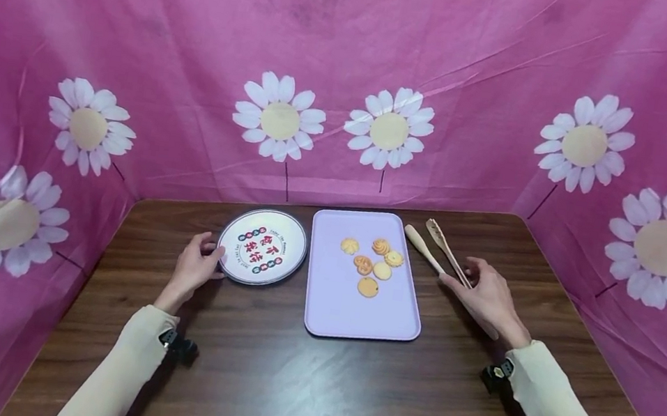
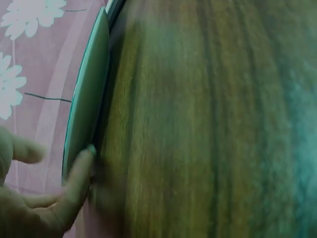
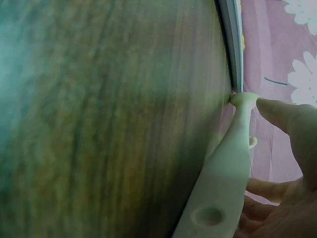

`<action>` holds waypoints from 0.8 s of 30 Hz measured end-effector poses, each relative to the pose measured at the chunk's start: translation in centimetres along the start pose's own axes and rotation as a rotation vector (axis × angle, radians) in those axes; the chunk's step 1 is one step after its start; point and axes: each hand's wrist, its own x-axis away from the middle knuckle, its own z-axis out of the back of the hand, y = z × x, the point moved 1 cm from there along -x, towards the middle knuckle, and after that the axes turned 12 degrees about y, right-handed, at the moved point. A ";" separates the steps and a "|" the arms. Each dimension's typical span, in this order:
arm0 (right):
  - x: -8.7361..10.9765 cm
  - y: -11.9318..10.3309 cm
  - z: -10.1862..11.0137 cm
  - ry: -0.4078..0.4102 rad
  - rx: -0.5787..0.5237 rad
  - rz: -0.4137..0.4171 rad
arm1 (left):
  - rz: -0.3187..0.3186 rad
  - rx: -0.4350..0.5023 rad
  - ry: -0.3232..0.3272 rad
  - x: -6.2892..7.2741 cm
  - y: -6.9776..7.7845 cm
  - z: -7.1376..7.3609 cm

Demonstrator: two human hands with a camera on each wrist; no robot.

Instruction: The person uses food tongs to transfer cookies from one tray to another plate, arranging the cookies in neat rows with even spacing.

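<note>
A round white plate [image 1: 263,247] with a dark rim and red and blue print lies left of the tray. My left hand [image 1: 197,264] is at its left edge; in the left wrist view one fingertip touches the plate's side [image 2: 88,94] while another finger stands apart above it. Right of the tray lies a pair of pale tongs [image 1: 448,251], one tip slotted. My right hand [image 1: 488,302] grips them from above, thumb on the left arm and fingers on the right. The tongs' handle [image 3: 218,178] shows a round hole in the right wrist view.
Between the hands lies a lilac rectangular tray [image 1: 333,306]. Several biscuits [image 1: 368,287] rest on it, loosely grouped toward its right side. The brown wooden table [image 1: 260,381] ends at a pink flowered cloth [image 1: 343,40] at the back and both sides.
</note>
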 end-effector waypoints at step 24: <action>-1.2 -0.6 -1.4 -0.088 0.070 0.053 | 0.073 0.117 -0.046 0.8 -0.3 -1.4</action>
